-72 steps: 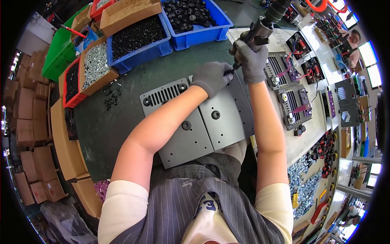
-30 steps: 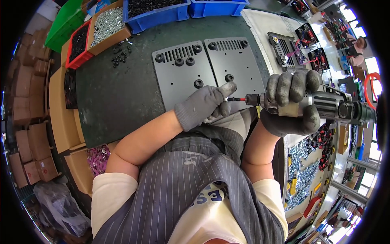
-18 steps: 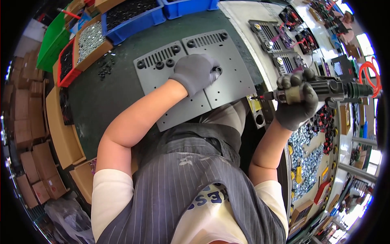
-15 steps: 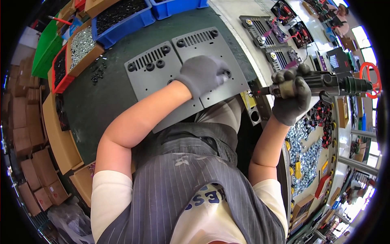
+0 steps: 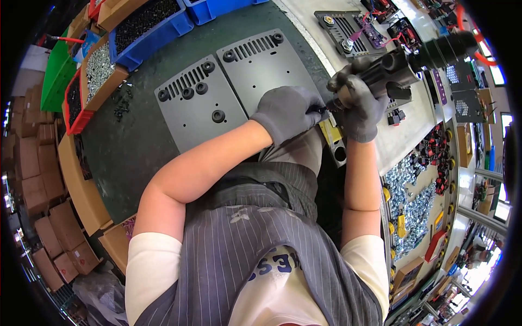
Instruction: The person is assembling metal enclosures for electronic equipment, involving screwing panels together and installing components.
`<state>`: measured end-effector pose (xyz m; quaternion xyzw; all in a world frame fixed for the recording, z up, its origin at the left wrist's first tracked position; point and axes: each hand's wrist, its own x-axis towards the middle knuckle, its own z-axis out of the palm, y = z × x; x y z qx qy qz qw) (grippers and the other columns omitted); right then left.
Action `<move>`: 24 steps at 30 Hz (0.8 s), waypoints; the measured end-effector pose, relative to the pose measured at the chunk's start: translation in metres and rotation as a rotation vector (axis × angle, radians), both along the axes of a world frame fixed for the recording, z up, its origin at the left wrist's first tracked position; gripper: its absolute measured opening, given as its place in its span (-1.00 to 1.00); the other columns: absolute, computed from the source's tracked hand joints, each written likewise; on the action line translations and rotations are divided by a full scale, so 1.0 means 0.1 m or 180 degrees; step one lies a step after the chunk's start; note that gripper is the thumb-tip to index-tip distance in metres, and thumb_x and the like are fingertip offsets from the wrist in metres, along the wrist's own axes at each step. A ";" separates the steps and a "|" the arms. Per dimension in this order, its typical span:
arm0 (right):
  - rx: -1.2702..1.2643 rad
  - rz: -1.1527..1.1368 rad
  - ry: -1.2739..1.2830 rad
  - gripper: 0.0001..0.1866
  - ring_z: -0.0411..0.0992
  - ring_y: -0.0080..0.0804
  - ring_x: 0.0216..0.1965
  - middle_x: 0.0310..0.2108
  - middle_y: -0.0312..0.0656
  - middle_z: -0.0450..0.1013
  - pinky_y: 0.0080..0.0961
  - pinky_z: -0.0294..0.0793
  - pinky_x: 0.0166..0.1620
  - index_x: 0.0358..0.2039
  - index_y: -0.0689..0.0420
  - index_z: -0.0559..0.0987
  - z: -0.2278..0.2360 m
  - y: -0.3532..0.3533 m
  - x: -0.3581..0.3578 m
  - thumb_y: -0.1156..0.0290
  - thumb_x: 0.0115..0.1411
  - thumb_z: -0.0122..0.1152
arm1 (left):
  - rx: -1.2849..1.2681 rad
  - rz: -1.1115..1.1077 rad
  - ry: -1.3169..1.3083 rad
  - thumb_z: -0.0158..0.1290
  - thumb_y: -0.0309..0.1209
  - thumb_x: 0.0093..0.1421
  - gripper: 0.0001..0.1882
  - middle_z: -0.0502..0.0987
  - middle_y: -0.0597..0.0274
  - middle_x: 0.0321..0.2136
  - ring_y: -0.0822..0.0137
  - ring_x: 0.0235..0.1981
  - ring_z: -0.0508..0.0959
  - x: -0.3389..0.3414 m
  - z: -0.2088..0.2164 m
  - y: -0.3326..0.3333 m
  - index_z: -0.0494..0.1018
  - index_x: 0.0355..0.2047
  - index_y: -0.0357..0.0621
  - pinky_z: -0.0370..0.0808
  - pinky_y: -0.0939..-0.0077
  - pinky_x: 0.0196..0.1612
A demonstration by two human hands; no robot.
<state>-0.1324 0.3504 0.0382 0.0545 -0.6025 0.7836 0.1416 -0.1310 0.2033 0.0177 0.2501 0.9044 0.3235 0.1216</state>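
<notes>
Two grey slotted metal plates point(image 5: 263, 70) lie side by side on the dark green bench top, with several round black rubber feet point(image 5: 218, 116) on them. My left hand point(image 5: 285, 113), in a grey glove, rests over the near right part of the right plate. Its fingertips are pinched at the plate's right edge, around something small and dark that I cannot make out. My right hand point(image 5: 359, 103), gloved too, grips a black power screwdriver point(image 5: 389, 73). The tool is tilted, its tip pointing down-left and meeting the left fingertips.
Blue bins point(image 5: 149, 35) of black parts, a cardboard box point(image 5: 100, 68) of silver screws and a red bin point(image 5: 76, 103) stand far left. Loose black screws point(image 5: 124, 100) lie nearby. Right of the bench, a pale surface carries slotted plates with electronics point(image 5: 348, 35) and heaped silver hardware point(image 5: 408, 201).
My right hand has brought the screwdriver leftward and tilted it, so its tip now meets my left fingertips. My left hand has shifted right and nearer, to the plate's edge.
</notes>
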 end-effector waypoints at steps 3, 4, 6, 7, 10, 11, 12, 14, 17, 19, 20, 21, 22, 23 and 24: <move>-0.0179 0.0293 0.0154 -0.61 0.37 -0.33 -0.46 -0.44 -0.12 0.33 -0.35 0.44 -0.38 -0.20 0.24 0.37 -0.03 -0.01 -0.01 0.46 -0.11 0.14 | 0.0820 0.0495 -0.0093 0.01 -0.24 0.11 -0.56 0.51 0.14 -0.36 0.28 -0.42 0.50 -0.03 -0.10 -0.10 0.37 -0.04 -0.17 0.46 0.45 -0.35; -0.0116 0.0312 0.0045 -0.60 0.36 -0.34 -0.43 -0.43 -0.14 0.32 -0.34 0.44 -0.38 -0.21 0.23 0.37 -0.04 0.01 -0.01 0.45 -0.13 0.16 | 0.0826 0.0488 -0.0099 0.01 -0.24 0.11 -0.56 0.51 0.14 -0.36 0.28 -0.42 0.50 -0.04 -0.09 -0.17 0.37 -0.04 -0.17 0.46 0.45 -0.35; -0.0069 0.0358 0.0063 -0.59 0.37 -0.34 -0.44 -0.43 -0.14 0.33 -0.35 0.44 -0.38 -0.20 0.23 0.37 -0.06 0.02 -0.01 0.44 -0.13 0.17 | 0.2938 0.1231 -0.2451 -0.10 -0.38 0.17 -0.65 0.49 0.16 -0.38 0.47 -0.53 0.43 -0.06 -0.04 -0.40 0.36 -0.06 -0.25 0.40 0.65 -0.58; -0.0022 0.0383 0.0076 -0.58 0.37 -0.34 -0.44 -0.43 -0.14 0.34 -0.35 0.44 -0.38 -0.20 0.23 0.37 -0.07 0.02 0.00 0.44 -0.14 0.17 | 0.2928 0.1213 -0.2469 -0.10 -0.38 0.17 -0.65 0.49 0.16 -0.38 0.47 -0.53 0.43 -0.04 -0.02 -0.52 0.36 -0.06 -0.25 0.40 0.65 -0.58; -0.0122 0.0533 0.0148 -0.56 0.38 -0.33 -0.45 -0.44 -0.13 0.35 -0.37 0.45 -0.37 -0.17 0.24 0.37 -0.07 0.01 -0.05 0.46 -0.13 0.16 | 0.3933 0.1162 -0.3076 -0.13 -0.38 0.22 -0.68 0.41 0.25 -0.46 0.64 -0.59 0.29 0.09 0.09 -0.78 0.37 -0.09 -0.33 0.21 0.86 -0.71; -0.0117 0.0540 0.0152 -0.56 0.38 -0.33 -0.45 -0.44 -0.13 0.35 -0.37 0.45 -0.37 -0.17 0.24 0.37 -0.05 0.01 -0.06 0.46 -0.13 0.16 | 0.3898 0.1359 -0.3021 -0.13 -0.36 0.24 -0.69 0.40 0.27 -0.47 0.64 -0.60 0.28 0.15 0.13 -0.82 0.37 -0.10 -0.32 0.20 0.87 -0.71; 0.0037 0.0571 0.0047 -0.55 0.39 -0.32 -0.45 -0.44 -0.13 0.35 -0.38 0.45 -0.37 -0.15 0.24 0.36 -0.01 0.01 -0.07 0.47 -0.13 0.15 | 0.3860 0.1556 -0.2964 -0.13 -0.33 0.26 -0.68 0.38 0.28 -0.48 0.64 -0.62 0.27 0.20 0.14 -0.84 0.38 -0.10 -0.32 0.19 0.87 -0.72; 0.0033 0.0597 0.0118 -0.53 0.38 -0.29 -0.48 -0.44 -0.12 0.36 -0.39 0.45 -0.36 -0.10 0.25 0.35 0.05 -0.04 -0.07 0.48 -0.10 0.11 | 0.3892 0.1590 -0.2960 -0.12 -0.30 0.27 -0.67 0.38 0.29 -0.49 0.63 -0.63 0.27 0.28 0.13 -0.90 0.38 -0.11 -0.33 0.17 0.86 -0.73; -0.0481 0.0551 0.0704 -0.52 0.34 -0.31 -0.47 -0.39 -0.14 0.36 -0.35 0.39 -0.35 -0.07 0.22 0.35 0.19 -0.09 0.04 0.36 -0.06 0.07 | 0.3899 0.1533 -0.2936 -0.13 -0.21 0.29 -0.63 0.36 0.32 -0.55 0.63 -0.68 0.25 0.41 0.12 -0.90 0.40 -0.18 -0.33 0.13 0.83 -0.76; -0.1181 0.1008 0.1069 -0.50 0.33 -0.35 -0.46 -0.37 -0.15 0.36 -0.37 0.33 -0.35 -0.05 0.19 0.35 0.34 -0.20 0.14 0.31 -0.05 0.05 | 0.3890 0.1456 -0.2891 -0.13 -0.15 0.29 -0.60 0.35 0.34 -0.60 0.62 -0.72 0.24 0.51 0.15 -0.87 0.42 -0.24 -0.33 0.11 0.81 -0.78; -0.1128 0.1456 0.1460 -0.50 0.31 -0.40 -0.47 -0.37 -0.16 0.35 -0.39 0.30 -0.35 -0.03 0.18 0.35 0.39 -0.27 0.16 0.28 -0.03 0.03 | 0.3576 0.1557 -0.3119 -0.16 -0.10 0.29 -0.56 0.30 0.36 -0.67 0.62 -0.76 0.21 0.56 0.19 -0.84 0.41 -0.31 -0.32 0.07 0.77 -0.80; -0.1245 0.1856 0.1722 -0.50 0.30 -0.42 -0.49 -0.40 -0.19 0.32 -0.41 0.29 -0.40 -0.02 0.19 0.34 0.43 -0.37 0.18 0.26 -0.01 0.01 | 0.3257 0.1648 -0.3342 -0.19 -0.05 0.29 -0.51 0.24 0.37 -0.73 0.61 -0.80 0.17 0.60 0.21 -0.81 0.39 -0.38 -0.31 0.03 0.74 -0.81; -0.1277 0.1887 0.1778 -0.49 0.29 -0.43 -0.49 -0.40 -0.20 0.31 -0.43 0.29 -0.42 -0.02 0.19 0.34 0.46 -0.44 0.24 0.26 0.00 0.01 | 0.3236 0.1667 -0.3284 -0.22 0.02 0.29 -0.45 0.17 0.39 -0.82 0.58 -0.87 0.10 0.64 0.15 -0.73 0.36 -0.52 -0.26 0.01 0.69 -0.83; -0.1303 0.1919 0.1833 -0.48 0.29 -0.44 -0.50 -0.41 -0.22 0.29 -0.45 0.28 -0.44 -0.01 0.20 0.33 0.48 -0.50 0.30 0.25 0.00 0.02 | 0.3253 0.1672 -0.3270 -0.22 0.02 0.29 -0.45 0.17 0.39 -0.82 0.58 -0.87 0.10 0.67 0.14 -0.74 0.36 -0.52 -0.26 0.01 0.69 -0.83; -0.1319 0.1929 0.1850 -0.45 0.29 -0.44 -0.50 -0.42 -0.23 0.27 -0.49 0.27 -0.49 0.02 0.20 0.31 0.49 -0.55 0.33 0.23 0.01 0.02 | 0.3386 0.1463 -0.3437 -0.23 0.04 0.28 -0.43 0.18 0.40 -0.82 0.58 -0.87 0.11 0.69 0.14 -0.74 0.41 -0.50 -0.27 0.01 0.69 -0.84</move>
